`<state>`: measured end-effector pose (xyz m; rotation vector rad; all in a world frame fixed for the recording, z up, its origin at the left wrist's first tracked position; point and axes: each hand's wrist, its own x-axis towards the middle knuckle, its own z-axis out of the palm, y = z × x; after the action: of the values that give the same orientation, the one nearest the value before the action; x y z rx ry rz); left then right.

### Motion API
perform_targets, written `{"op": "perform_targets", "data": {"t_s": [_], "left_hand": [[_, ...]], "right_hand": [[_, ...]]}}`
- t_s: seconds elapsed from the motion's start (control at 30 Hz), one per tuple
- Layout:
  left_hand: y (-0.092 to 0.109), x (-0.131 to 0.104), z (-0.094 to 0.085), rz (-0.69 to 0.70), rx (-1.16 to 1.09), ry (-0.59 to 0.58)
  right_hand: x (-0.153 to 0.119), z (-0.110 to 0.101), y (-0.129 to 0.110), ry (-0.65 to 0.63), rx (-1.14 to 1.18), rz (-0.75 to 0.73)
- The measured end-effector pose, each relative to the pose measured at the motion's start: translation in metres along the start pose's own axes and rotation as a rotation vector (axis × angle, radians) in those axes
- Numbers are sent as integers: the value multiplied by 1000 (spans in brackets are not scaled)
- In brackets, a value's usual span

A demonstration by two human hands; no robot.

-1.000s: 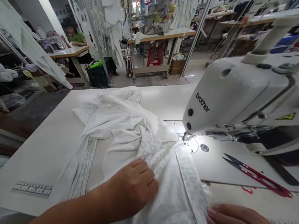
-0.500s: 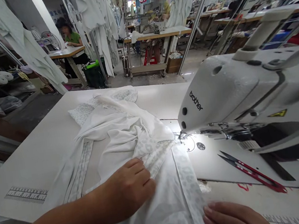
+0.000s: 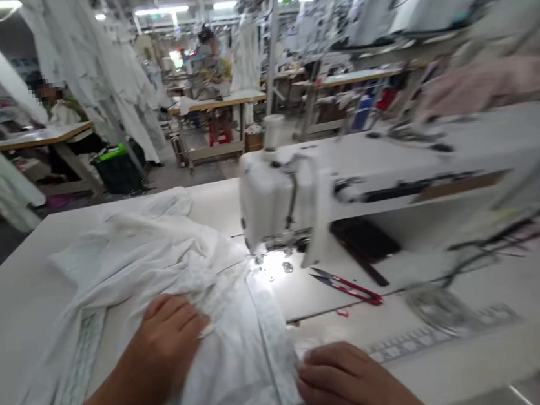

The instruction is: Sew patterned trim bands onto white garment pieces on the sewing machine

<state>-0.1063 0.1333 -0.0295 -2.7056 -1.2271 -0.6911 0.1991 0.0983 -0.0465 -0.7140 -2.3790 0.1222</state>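
A white garment (image 3: pixel 159 260) with faintly patterned trim lies crumpled over the left of the sewing table, one edge running under the needle area of the white sewing machine (image 3: pixel 269 196), where a lamp shines. My left hand (image 3: pixel 168 337) is closed on the cloth, left of the patterned strip, its fingertips curled under. At the garment's right edge, my right hand (image 3: pixel 343 376) has its fingers pressed together on the border; the fingertips meet the fabric. Red-handled thread snips (image 3: pixel 350 287) lie on the machine bed, to the right of the needle.
A dark flat object (image 3: pixel 369 240) sits under the machine arm. A coiled clear item (image 3: pixel 435 307) rests by a printed ruler (image 3: pixel 488 317) at the right. Behind are other sewing tables (image 3: pixel 219 101), hanging white cloth, and two people at work.
The view has swung right and up, showing more of the machine and the table's right side. Both hands remain on the garment, and more of my right hand shows.
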Motion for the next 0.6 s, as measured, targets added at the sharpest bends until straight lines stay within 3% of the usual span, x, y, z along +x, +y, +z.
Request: {"op": "perform_targets", "data": {"t_s": [0.1,0.17,0.23,0.33,0.4,0.47,0.53,0.6], "left_hand": [[-36,36,-13,-50,202,-17],[-48,70,-26,-221,399,111],[-42,98,-34,-333,521,251],[-6,110,-24,-229,425,254],[22,99,-3,-81,213,120],[43,84,21,-96,42,61],[54,72,42,-158,-51,38],[59,66,55,-211,-86,32]], "right_hand": [[2,-2,-6,-112,14,84],[1,-4,-9,-169,21,124],[-4,-8,-11,-103,39,78],[-17,-29,-2,9,63,21],[-33,-60,18,85,17,110],[-53,-103,51,323,-158,265],[-71,-154,95,565,-395,550],[-83,-205,142,759,-496,657]]}}
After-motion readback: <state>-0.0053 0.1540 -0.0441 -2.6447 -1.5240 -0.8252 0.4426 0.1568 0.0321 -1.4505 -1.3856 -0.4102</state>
